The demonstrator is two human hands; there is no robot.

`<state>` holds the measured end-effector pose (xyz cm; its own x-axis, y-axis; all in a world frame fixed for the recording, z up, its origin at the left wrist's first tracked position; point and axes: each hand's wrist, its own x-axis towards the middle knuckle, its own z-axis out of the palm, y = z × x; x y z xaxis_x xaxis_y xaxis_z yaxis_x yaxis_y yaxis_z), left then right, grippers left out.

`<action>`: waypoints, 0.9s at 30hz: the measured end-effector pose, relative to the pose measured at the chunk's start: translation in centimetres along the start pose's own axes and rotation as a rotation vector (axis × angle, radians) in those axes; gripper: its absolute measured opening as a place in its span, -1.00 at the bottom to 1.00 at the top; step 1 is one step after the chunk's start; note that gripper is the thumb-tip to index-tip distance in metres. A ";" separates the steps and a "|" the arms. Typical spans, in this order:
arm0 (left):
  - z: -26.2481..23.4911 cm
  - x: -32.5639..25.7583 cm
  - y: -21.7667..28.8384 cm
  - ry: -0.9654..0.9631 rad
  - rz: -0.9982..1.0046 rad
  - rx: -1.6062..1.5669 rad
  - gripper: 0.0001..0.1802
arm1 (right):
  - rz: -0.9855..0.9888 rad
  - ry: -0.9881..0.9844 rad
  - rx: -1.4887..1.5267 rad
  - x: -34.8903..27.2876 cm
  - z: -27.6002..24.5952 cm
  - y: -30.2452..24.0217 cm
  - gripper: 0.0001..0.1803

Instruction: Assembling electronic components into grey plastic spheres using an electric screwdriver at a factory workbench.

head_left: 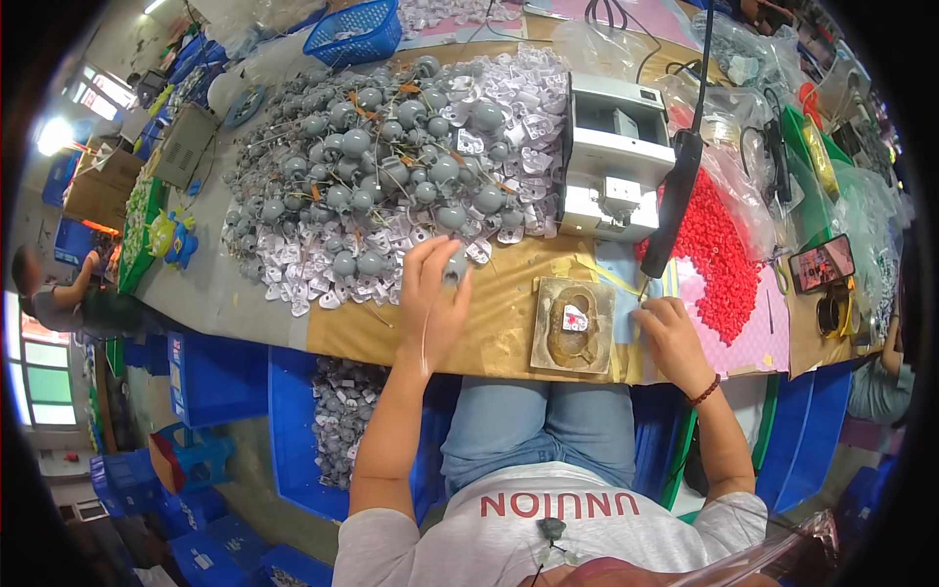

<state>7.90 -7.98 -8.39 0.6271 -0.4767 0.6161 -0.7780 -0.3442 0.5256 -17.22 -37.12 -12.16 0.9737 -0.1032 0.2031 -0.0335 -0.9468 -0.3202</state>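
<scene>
My left hand [430,298] is raised at the front edge of a heap, its fingers curled around a small grey rounded plastic part [455,267]. Beyond it lie many grey round parts [357,145] with thin wires, mixed with flat white plastic pieces [533,157]. My right hand [675,340] rests low on the table with thumb and fingertips drawn together, just below the bit of a hanging black electric screwdriver [675,201]. What those fingertips pinch is too small to make out. Between my hands sits a square fixture block [544,342] holding a white-and-red piece [575,318] in its oval hollow.
A white-and-black machine [618,147] stands behind the fixture. Red small parts [709,249] are piled on pink sheeting at the right, near a phone [822,264]. A blue basket [352,39] is at the back. Blue bins [293,421] stand below the table edge.
</scene>
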 end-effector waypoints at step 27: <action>-5.7 1.7 6.8 -0.350 -0.232 -1.294 -0.30 | -0.371 0.422 0.701 14.1 -3.4 -10.5 -0.48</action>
<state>3.87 -6.52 -0.46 0.5441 -0.7577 0.3605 0.0576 0.4623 0.8848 -3.88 -29.65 -2.78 0.7258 -0.0619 0.6851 0.5468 -0.5524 -0.6292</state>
